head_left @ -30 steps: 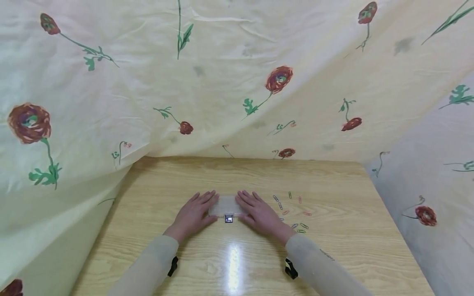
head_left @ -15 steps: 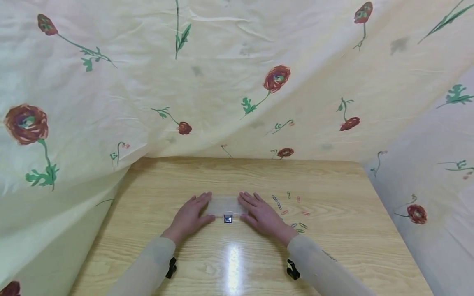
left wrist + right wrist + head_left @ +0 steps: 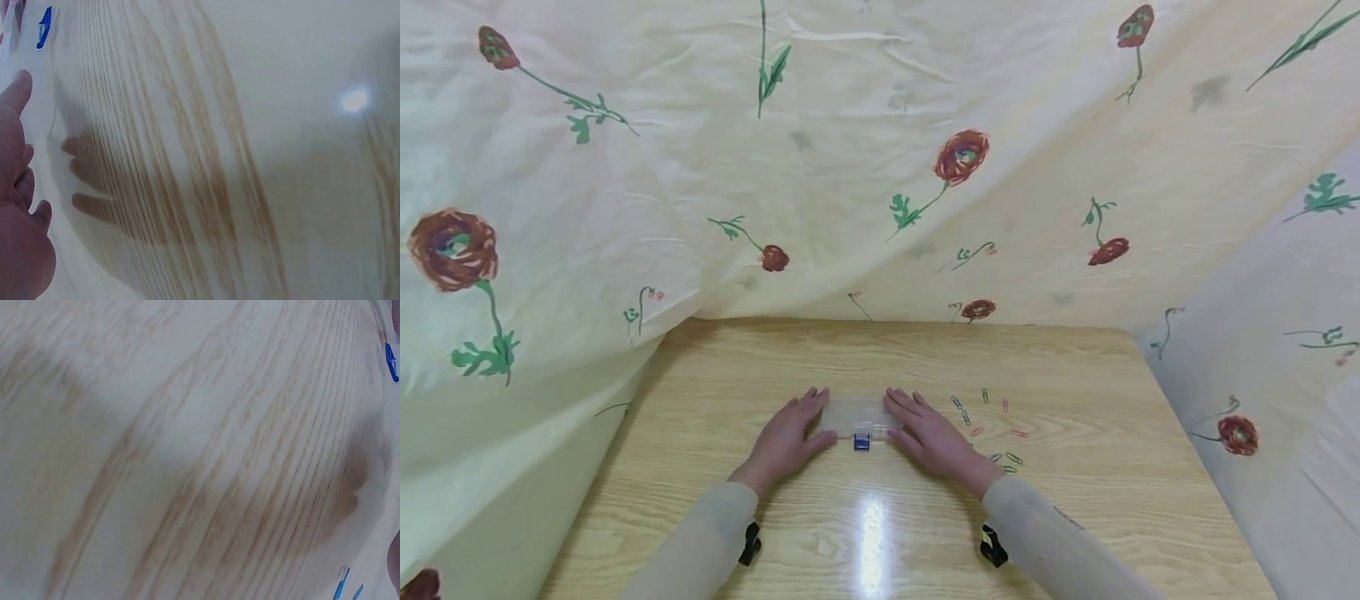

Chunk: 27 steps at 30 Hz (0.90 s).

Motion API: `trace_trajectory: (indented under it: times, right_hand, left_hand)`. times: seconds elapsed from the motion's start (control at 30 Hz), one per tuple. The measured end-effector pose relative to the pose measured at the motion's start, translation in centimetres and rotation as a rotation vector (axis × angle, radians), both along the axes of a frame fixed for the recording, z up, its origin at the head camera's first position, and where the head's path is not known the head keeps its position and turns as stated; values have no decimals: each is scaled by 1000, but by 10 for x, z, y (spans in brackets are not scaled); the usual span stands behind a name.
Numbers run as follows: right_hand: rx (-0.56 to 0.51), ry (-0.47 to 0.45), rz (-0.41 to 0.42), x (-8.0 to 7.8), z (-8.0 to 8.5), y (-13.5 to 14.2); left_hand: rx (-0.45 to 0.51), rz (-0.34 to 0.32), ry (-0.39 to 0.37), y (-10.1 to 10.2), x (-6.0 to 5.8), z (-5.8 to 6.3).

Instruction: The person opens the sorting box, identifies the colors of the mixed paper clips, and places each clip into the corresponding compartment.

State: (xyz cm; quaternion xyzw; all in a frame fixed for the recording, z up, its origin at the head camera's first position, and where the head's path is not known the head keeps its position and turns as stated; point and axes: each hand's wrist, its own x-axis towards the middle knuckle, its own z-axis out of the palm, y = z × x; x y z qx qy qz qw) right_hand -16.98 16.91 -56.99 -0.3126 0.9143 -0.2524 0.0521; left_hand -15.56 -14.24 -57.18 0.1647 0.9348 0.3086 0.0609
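Note:
In the head view a clear plastic box [image 3: 856, 412] lies flat on the wooden table, with a blue latch [image 3: 862, 443] on its near side. At its left end rests my left hand [image 3: 786, 437], fingers extended along the edge and thumb at the near corner. Mirroring it, my right hand [image 3: 934, 435] lies at the right end with fingers straight and thumb by the near edge. Part of this hand and the blue latch [image 3: 392, 362] show at the right wrist view's border. The left wrist view catches the left thumb beside the box and its blue latch [image 3: 44, 28].
Several coloured paper clips [image 3: 1015, 457] lie scattered right of the right hand. Another clip [image 3: 1067, 517] lies beside the right sleeve. A flowered cloth [image 3: 850, 167] hangs behind and at both sides of the table [image 3: 737, 350].
Both hands have spread slightly outward, the left to the left and the right a little to the right, showing more of the box. The box stays in place.

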Motion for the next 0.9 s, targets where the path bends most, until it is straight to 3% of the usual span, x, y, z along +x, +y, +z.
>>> trace_trajectory:
  times: [0.17, 0.4, 0.9]
  right_hand:
    - [-26, 8, 1, 0, -2, 0]
    - [-52, 23, 1, 0, -4, -1]
    - [-29, 30, -40, 7, 3, -5]
  left_hand:
    - [-19, -24, 16, -1, 1, 2]
    - [-37, -44, 93, 0, 0, 2]
    - [-96, -29, 121, 1, 3, 2]
